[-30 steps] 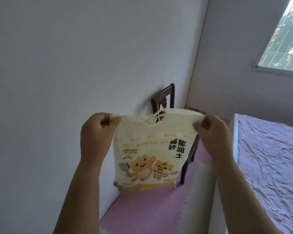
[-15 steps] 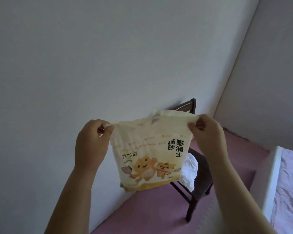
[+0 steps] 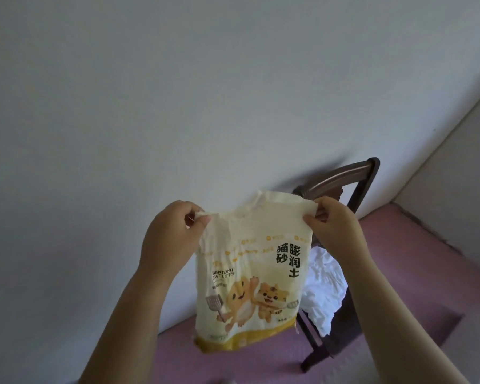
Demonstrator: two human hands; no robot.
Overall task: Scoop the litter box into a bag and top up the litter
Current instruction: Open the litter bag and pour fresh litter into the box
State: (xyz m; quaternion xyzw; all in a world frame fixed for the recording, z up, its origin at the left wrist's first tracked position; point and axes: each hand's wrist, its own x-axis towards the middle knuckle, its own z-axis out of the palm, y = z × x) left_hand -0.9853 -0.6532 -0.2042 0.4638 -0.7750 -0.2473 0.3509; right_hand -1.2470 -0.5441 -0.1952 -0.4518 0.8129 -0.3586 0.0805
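Note:
A pale yellow cat litter bag (image 3: 250,284) with cartoon cats and black lettering hangs in the air in front of me, its printed face toward me. My left hand (image 3: 169,236) pinches its top left corner. My right hand (image 3: 336,231) pinches the top right corner. The top edge is stretched between the two hands and looks crumpled. The litter box and the scoop are out of view.
A dark wooden chair (image 3: 352,178) stands against the white wall (image 3: 178,106) behind the bag, with a crumpled white cloth (image 3: 324,289) on its seat. Pink floor mats (image 3: 399,273) cover the floor to the right and below.
The view has swung left and down: the window and bed have left the frame and more of the chair shows. Both hands keep their hold on the bag's top corners.

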